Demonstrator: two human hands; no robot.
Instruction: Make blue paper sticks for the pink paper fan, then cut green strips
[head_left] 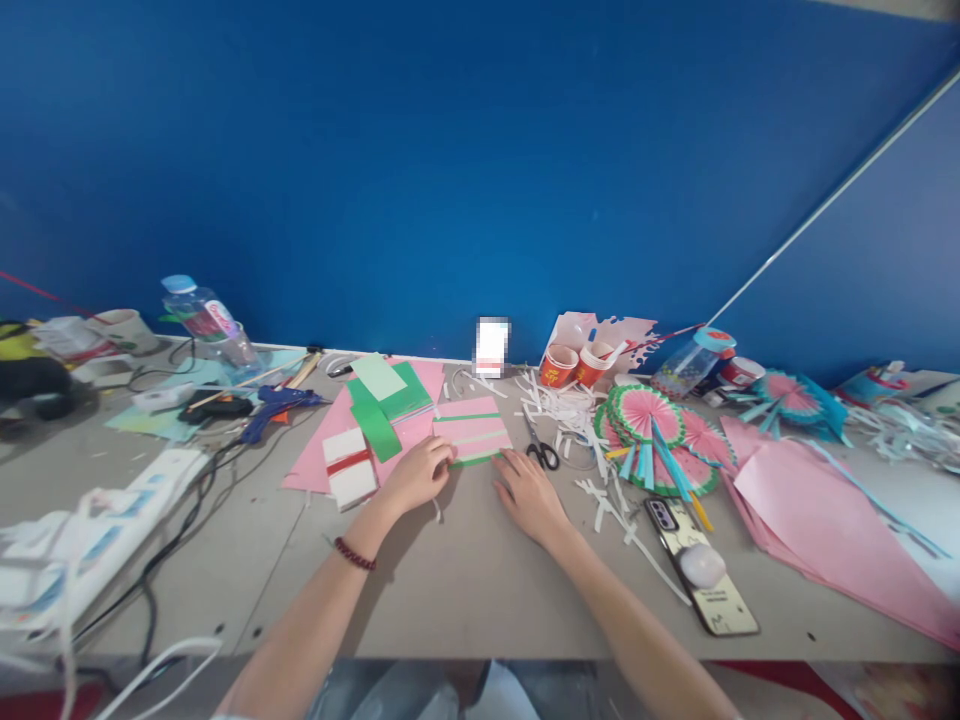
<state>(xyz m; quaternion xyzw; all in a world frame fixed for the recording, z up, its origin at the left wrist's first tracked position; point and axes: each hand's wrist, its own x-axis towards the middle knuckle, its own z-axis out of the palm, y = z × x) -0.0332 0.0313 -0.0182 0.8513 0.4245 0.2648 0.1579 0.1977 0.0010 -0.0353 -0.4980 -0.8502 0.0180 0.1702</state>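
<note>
A small sheet of pink paper (472, 425) with green and pale stripes lies flat on the table between my hands. My left hand (416, 472) is closed, its curled fingers at the lower left edge of this sheet. My right hand (530, 492) rests palm down with fingers apart, its fingertips at the lower right corner. Just past the right fingers lie black-handled scissors (541, 448). Left of the sheet are green paper pieces (377, 430) on larger pink paper (307, 468), along with a white stack bound with a red band (349, 470).
White paper strips (564, 408) and pink-green paper fans (651, 428) are at the right, near a phone (712, 585) and pink sheets (825, 520). Paper cups (559, 366) stand behind. A power strip (142, 520), glue gun (276, 408), cables and bottle (206, 318) occupy the left.
</note>
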